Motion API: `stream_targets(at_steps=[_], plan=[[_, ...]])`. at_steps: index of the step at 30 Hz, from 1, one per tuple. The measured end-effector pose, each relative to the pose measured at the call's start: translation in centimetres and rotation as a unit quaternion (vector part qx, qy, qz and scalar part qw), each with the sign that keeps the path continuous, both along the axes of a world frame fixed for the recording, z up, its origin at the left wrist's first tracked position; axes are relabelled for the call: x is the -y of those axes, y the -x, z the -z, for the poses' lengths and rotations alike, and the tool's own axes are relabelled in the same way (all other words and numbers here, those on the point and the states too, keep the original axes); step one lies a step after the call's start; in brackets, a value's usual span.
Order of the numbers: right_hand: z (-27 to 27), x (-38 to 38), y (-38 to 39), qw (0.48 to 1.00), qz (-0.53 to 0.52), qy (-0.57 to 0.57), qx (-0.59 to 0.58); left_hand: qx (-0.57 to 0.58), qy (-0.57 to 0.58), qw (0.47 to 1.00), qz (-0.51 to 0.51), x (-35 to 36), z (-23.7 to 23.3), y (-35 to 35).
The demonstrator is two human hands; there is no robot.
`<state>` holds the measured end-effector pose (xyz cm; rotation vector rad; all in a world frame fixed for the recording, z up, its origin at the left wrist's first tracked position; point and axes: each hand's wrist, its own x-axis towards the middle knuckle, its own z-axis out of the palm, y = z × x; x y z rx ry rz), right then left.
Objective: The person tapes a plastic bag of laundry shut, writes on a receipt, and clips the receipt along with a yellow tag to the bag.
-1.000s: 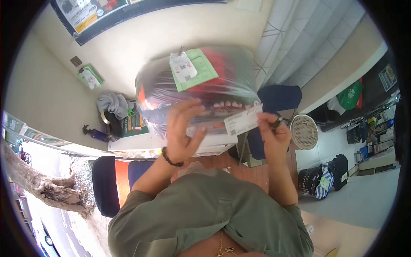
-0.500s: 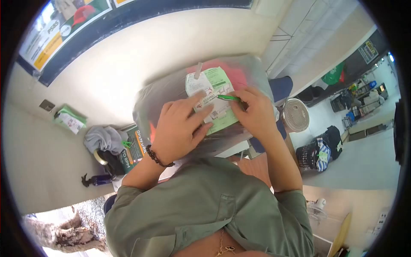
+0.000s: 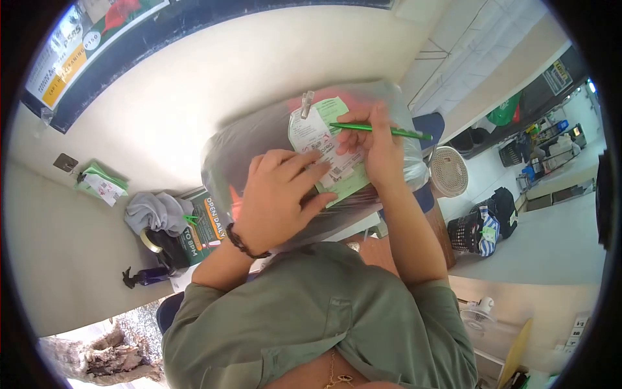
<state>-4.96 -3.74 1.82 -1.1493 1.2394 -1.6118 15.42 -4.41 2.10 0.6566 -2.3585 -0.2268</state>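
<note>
A bulging clear plastic bag with dark and red contents lies in front of me against the wall. On top of it are a green paper slip and a white printed slip, with a clothespin at their upper edge. My left hand rests with fingers spread on the bag and the slips' left edge. My right hand grips a green pen, its tip pointing left over the white slip. Part of the print is hidden beneath my fingers.
Left, a grey cloth, a spray bottle and a dark sign stand near more slips. Right are a beige perforated basket and a black basket with clothes.
My right hand has lifted and turned, and the pen now lies nearly level, higher on the slips. My left hand has shifted slightly right and down, still on the bag.
</note>
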Motion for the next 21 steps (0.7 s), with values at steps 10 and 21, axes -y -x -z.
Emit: stream_targets(at_steps=[10,21], plan=[[0.0,-0.4,-1.1,0.999,0.029,0.025,0.012,-0.05,0.037,0.997,-0.055,3.4,0.2,-1.1],[-0.2,-0.6,-1.1,1.0,0.013,0.022,-0.018,-0.017,0.12,0.988,-0.094,0.6,-0.2,-0.8]])
